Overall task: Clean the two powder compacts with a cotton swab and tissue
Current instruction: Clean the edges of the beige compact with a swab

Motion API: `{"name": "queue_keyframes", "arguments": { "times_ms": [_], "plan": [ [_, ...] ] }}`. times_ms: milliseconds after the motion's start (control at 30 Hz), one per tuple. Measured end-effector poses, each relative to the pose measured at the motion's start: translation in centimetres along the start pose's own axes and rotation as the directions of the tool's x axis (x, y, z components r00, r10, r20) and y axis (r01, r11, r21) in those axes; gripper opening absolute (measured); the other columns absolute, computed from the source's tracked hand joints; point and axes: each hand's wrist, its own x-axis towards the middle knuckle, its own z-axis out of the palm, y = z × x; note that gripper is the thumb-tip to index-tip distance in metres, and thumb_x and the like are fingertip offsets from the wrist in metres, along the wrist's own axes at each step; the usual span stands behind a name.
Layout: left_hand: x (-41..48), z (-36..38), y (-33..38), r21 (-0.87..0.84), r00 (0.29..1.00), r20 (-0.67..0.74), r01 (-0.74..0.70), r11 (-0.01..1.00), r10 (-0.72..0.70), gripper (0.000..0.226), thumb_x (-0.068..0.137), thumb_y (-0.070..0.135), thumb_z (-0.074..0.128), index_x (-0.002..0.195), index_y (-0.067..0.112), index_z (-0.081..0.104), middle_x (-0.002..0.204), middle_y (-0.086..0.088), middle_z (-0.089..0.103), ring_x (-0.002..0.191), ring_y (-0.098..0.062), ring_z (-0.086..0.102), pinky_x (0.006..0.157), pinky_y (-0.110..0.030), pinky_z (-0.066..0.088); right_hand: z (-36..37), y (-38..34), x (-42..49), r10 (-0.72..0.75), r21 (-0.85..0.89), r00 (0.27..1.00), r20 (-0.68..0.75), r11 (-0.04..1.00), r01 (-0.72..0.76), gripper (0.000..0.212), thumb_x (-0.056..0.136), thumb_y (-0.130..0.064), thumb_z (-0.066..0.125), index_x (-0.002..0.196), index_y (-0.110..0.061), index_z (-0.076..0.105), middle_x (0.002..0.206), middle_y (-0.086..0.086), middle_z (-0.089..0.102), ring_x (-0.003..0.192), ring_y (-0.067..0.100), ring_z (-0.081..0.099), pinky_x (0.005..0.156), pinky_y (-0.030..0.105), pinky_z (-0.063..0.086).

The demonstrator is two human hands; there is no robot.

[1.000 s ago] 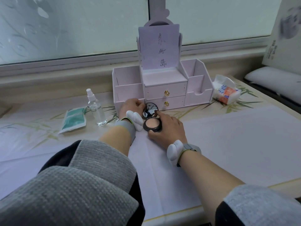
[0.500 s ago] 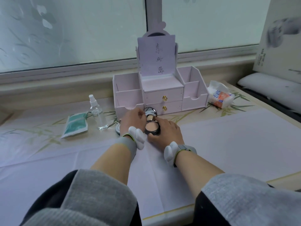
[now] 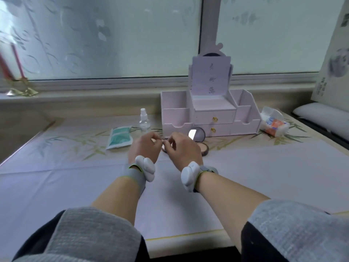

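Compact (image 3: pixel 163 148) in front of organizer (image 3: pixel 175 118) mostly hidden behind left hand (image 3: pixel 144 148) and right hand (image 3: pixel 182 151); whether they pinch anything, too small to tell.

Pink desk organizer (image 3: pixel 207 118) w/ 2 drawers at back of table (image 3: pixel 264 176), note card (image 3: pixel 210 76) propped upright on top. Clear spray bottle (image 3: pixel 144 121) just left of organizer. Red candles (image 3: pixel 18 63) in gold holders on sill, far left.
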Motion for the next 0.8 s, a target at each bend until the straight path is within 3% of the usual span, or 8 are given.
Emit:
{"name": "queue_keyframes", "arguments": {
  "times_ms": [200, 367, 533, 667, 800],
  "plan": [
    [0.7, -4.7, -4.9, 0.120, 0.986, -0.119, 0.130, 0.984, -0.116, 0.016, 0.087, 0.032, 0.053, 0.097, 0.037, 0.065, 0.092, 0.009, 0.067, 0.090, -0.021, 0.060, 0.074, -0.030, 0.047, 3.9, -5.0, 0.8, 0.078, 0.075, 0.975, 0.209, 0.993, -0.095, 0.014, 0.092, -0.031, 0.047, 0.094, -0.023, 0.059, 0.086, -0.001, 0.069, 0.087, 0.024, 0.061, 0.073, 0.036, 0.050],
    [2.5, -7.0, -9.1, 0.197, 0.986, -0.163, 0.072, 0.978, -0.040, 0.022, 0.087, 0.027, 0.062, 0.109, 0.031, 0.063, 0.112, 0.007, 0.057, 0.109, -0.020, 0.054, 0.078, -0.032, 0.045, 7.0, -6.7, 1.5, 0.074, 0.055, 0.928, 0.365, 0.993, -0.102, 0.024, 0.091, -0.029, 0.048, 0.110, -0.028, 0.062, 0.103, 0.000, 0.068, 0.099, 0.024, 0.060, 0.075, 0.032, 0.048],
    [4.6, -7.5, -10.7, 0.429, 0.998, 0.005, -0.052, 0.902, 0.055, 0.035, 0.090, 0.029, 0.064, 0.125, 0.028, 0.062, 0.133, 0.002, 0.054, 0.128, -0.024, 0.044, 0.099, -0.036, 0.042, 9.5, -7.1, 2.3, 0.103, 0.000, 0.897, 0.430, 0.993, -0.114, 0.037, 0.092, -0.028, 0.047, 0.127, -0.030, 0.056, 0.117, 0.000, 0.066, 0.107, 0.024, 0.060, 0.085, 0.033, 0.049],
    [6.2, -7.0, -10.9, 0.642, 0.964, 0.193, -0.265, 0.720, 0.183, 0.034, 0.094, 0.030, 0.058, 0.127, 0.027, 0.063, 0.133, 0.001, 0.055, 0.127, -0.025, 0.046, 0.102, -0.037, 0.038, 10.9, -7.3, 3.3, 0.109, -0.019, 0.889, 0.444, 0.994, -0.112, 0.039, 0.092, -0.029, 0.047, 0.131, -0.030, 0.054, 0.123, 0.001, 0.064, 0.111, 0.024, 0.059, 0.089, 0.034, 0.049],
    [7.2, -6.4, -10.9, 0.711, 0.950, 0.226, -0.312, 0.630, 0.215, 0.031, 0.096, 0.033, 0.054, 0.124, 0.024, 0.066, 0.129, 0.000, 0.057, 0.125, -0.026, 0.049, 0.103, -0.039, 0.039, 11.5, -7.3, 4.4, 0.119, 0.006, 0.887, 0.446, 0.991, -0.136, 0.037, 0.092, -0.029, 0.047, 0.128, -0.028, 0.058, 0.124, 0.001, 0.064, 0.112, 0.025, 0.059, 0.088, 0.032, 0.047]
  ]
}}
